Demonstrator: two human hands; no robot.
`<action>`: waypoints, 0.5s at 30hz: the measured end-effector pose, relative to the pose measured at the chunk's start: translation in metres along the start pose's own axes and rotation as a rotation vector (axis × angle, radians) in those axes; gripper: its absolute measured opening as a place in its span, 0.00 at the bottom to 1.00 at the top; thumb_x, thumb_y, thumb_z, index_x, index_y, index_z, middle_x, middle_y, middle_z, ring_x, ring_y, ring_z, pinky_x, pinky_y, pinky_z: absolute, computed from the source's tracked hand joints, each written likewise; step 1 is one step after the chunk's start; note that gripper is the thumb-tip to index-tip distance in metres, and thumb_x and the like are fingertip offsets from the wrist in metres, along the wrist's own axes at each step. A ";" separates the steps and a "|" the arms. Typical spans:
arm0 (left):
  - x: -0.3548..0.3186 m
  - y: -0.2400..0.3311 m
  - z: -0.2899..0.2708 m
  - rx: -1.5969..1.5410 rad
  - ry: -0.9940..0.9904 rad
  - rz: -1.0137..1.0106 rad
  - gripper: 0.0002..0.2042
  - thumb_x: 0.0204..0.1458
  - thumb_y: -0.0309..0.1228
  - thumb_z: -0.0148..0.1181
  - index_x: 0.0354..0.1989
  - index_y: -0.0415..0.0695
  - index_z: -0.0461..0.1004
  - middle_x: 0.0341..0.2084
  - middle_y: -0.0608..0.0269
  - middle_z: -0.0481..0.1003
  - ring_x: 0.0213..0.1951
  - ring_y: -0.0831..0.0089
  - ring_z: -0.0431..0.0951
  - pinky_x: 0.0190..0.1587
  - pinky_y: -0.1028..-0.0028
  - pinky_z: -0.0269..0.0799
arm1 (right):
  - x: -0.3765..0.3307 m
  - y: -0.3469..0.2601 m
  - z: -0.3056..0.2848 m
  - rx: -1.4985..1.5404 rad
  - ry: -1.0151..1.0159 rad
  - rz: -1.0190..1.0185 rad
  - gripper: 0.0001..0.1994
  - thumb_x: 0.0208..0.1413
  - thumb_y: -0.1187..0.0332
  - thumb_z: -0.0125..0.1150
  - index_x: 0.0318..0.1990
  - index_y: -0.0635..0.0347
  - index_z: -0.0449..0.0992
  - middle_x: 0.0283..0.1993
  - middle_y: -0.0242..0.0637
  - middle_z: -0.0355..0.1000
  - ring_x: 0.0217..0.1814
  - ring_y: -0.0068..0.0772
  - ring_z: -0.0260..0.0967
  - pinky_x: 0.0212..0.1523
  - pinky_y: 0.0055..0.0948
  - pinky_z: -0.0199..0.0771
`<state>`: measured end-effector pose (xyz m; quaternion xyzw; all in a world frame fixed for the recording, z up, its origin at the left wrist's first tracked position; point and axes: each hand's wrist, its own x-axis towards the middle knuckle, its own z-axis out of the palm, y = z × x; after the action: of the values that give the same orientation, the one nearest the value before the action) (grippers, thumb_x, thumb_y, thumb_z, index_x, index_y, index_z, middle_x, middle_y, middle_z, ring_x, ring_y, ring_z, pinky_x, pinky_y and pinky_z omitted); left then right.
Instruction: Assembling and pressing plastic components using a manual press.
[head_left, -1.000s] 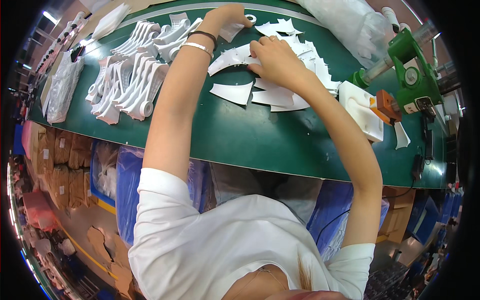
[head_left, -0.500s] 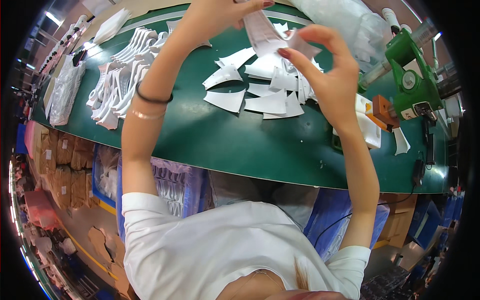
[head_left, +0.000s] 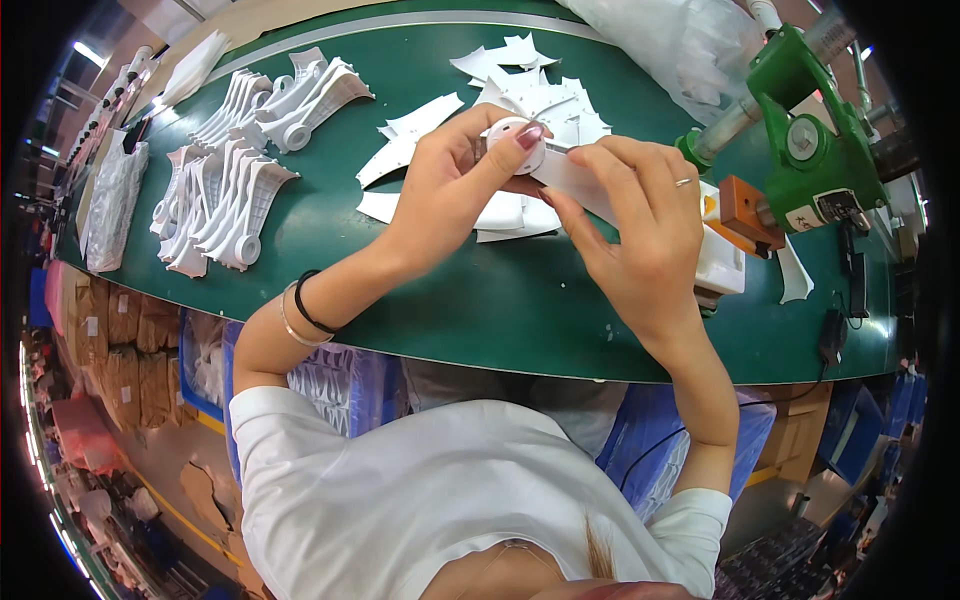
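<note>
My left hand (head_left: 455, 190) pinches a small round white plastic disc (head_left: 514, 138) between thumb and fingers, held above the green table (head_left: 500, 300). My right hand (head_left: 635, 215) grips a flat white blade-shaped piece (head_left: 575, 180) whose end meets the disc. Under the hands lies a heap of several loose white flat pieces (head_left: 540, 95). A black band and a thin bangle sit on the left wrist.
Stacks of white moulded bracket parts (head_left: 235, 185) lie at the table's left. A green clamp-like machine (head_left: 810, 140) with an orange block (head_left: 748, 212) stands at the right, a white block (head_left: 722, 265) beside it. A clear plastic bag (head_left: 690, 45) is behind. Blue crates (head_left: 340, 380) sit below the table.
Both hands came down from a raised position toward the table and closed together. The left hand now holds the round disc against the piece in the right hand.
</note>
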<state>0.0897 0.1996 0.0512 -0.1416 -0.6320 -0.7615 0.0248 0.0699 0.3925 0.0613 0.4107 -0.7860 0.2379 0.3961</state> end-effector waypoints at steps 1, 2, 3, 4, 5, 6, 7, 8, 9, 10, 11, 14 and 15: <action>-0.001 -0.001 0.002 -0.023 -0.004 -0.001 0.15 0.64 0.35 0.53 0.47 0.31 0.71 0.39 0.54 0.76 0.42 0.72 0.79 0.47 0.70 0.80 | -0.001 0.000 0.000 0.002 -0.001 0.003 0.18 0.39 0.70 0.73 0.41 0.61 0.76 0.40 0.36 0.72 0.40 0.40 0.69 0.40 0.36 0.67; -0.003 -0.001 0.003 -0.046 -0.009 -0.002 0.15 0.64 0.35 0.52 0.47 0.31 0.70 0.40 0.54 0.76 0.42 0.72 0.78 0.48 0.69 0.80 | -0.001 -0.002 -0.001 0.011 -0.007 0.020 0.18 0.39 0.70 0.73 0.41 0.61 0.76 0.40 0.36 0.72 0.40 0.40 0.69 0.41 0.37 0.66; -0.004 -0.001 0.004 -0.045 -0.011 -0.004 0.15 0.64 0.35 0.52 0.47 0.31 0.70 0.40 0.54 0.76 0.42 0.72 0.78 0.48 0.69 0.80 | -0.002 -0.001 -0.001 0.019 -0.011 0.036 0.18 0.40 0.70 0.73 0.40 0.60 0.76 0.41 0.35 0.72 0.41 0.39 0.68 0.41 0.37 0.66; -0.006 0.000 0.004 -0.056 -0.017 -0.029 0.15 0.64 0.34 0.53 0.48 0.32 0.69 0.41 0.55 0.75 0.43 0.72 0.78 0.49 0.69 0.79 | -0.002 0.000 -0.001 0.018 -0.012 0.039 0.18 0.40 0.70 0.73 0.40 0.60 0.76 0.41 0.35 0.72 0.41 0.39 0.68 0.41 0.37 0.66; -0.007 0.000 0.005 -0.067 -0.024 -0.054 0.14 0.64 0.33 0.53 0.49 0.33 0.69 0.42 0.55 0.75 0.43 0.71 0.78 0.50 0.68 0.79 | -0.003 0.002 0.000 -0.003 -0.004 0.013 0.17 0.39 0.70 0.73 0.40 0.60 0.77 0.41 0.35 0.72 0.41 0.39 0.68 0.42 0.37 0.65; -0.009 -0.001 0.006 -0.068 -0.025 -0.058 0.14 0.64 0.33 0.53 0.49 0.33 0.69 0.42 0.55 0.75 0.43 0.71 0.78 0.50 0.68 0.79 | -0.004 0.002 0.000 -0.023 0.002 -0.014 0.17 0.39 0.70 0.73 0.40 0.60 0.77 0.40 0.35 0.72 0.41 0.38 0.68 0.42 0.37 0.65; -0.010 -0.002 0.007 -0.072 -0.020 -0.027 0.13 0.63 0.31 0.54 0.49 0.34 0.68 0.42 0.56 0.74 0.43 0.73 0.78 0.49 0.70 0.79 | -0.004 0.001 0.000 -0.022 0.000 -0.011 0.17 0.39 0.70 0.73 0.40 0.60 0.77 0.40 0.35 0.72 0.41 0.38 0.68 0.42 0.37 0.65; -0.012 -0.004 0.008 -0.076 -0.015 0.004 0.13 0.62 0.29 0.56 0.50 0.35 0.68 0.42 0.58 0.74 0.43 0.74 0.78 0.48 0.72 0.78 | -0.006 -0.001 -0.001 -0.008 -0.007 0.018 0.17 0.39 0.69 0.73 0.39 0.59 0.77 0.40 0.34 0.72 0.41 0.38 0.68 0.43 0.37 0.65; -0.013 -0.005 0.008 -0.078 -0.020 0.002 0.13 0.62 0.29 0.56 0.50 0.35 0.68 0.42 0.58 0.74 0.43 0.74 0.78 0.48 0.72 0.78 | -0.006 -0.002 -0.001 0.002 -0.013 0.046 0.16 0.39 0.69 0.73 0.39 0.59 0.77 0.40 0.33 0.72 0.41 0.37 0.68 0.44 0.37 0.64; -0.014 -0.005 0.006 -0.015 -0.028 -0.005 0.13 0.61 0.28 0.57 0.50 0.36 0.67 0.42 0.59 0.74 0.43 0.76 0.77 0.46 0.74 0.78 | -0.007 -0.001 -0.001 -0.001 -0.013 0.050 0.16 0.39 0.69 0.73 0.39 0.59 0.77 0.40 0.33 0.72 0.41 0.37 0.68 0.44 0.37 0.64; -0.015 -0.006 0.005 0.047 -0.035 -0.012 0.13 0.59 0.27 0.59 0.49 0.38 0.67 0.41 0.61 0.73 0.43 0.77 0.77 0.45 0.76 0.77 | -0.008 -0.001 0.000 -0.003 -0.020 0.046 0.16 0.39 0.69 0.73 0.39 0.58 0.77 0.40 0.33 0.72 0.41 0.37 0.68 0.45 0.37 0.64; -0.017 -0.008 0.005 0.067 -0.021 -0.017 0.13 0.57 0.27 0.62 0.46 0.40 0.66 0.38 0.65 0.73 0.41 0.82 0.75 0.41 0.80 0.73 | -0.013 -0.005 -0.001 0.009 -0.036 0.044 0.15 0.40 0.68 0.72 0.38 0.56 0.77 0.40 0.31 0.72 0.42 0.35 0.68 0.46 0.37 0.63; -0.016 -0.010 0.005 0.067 -0.026 -0.016 0.13 0.57 0.27 0.62 0.46 0.40 0.66 0.38 0.65 0.73 0.41 0.82 0.75 0.41 0.80 0.73 | -0.014 -0.004 0.000 0.012 -0.042 0.042 0.14 0.41 0.67 0.72 0.38 0.55 0.78 0.41 0.30 0.72 0.42 0.35 0.67 0.47 0.38 0.62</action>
<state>0.1037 0.2038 0.0386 -0.1454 -0.6584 -0.7384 0.0153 0.0784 0.3967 0.0496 0.4014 -0.8011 0.2423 0.3721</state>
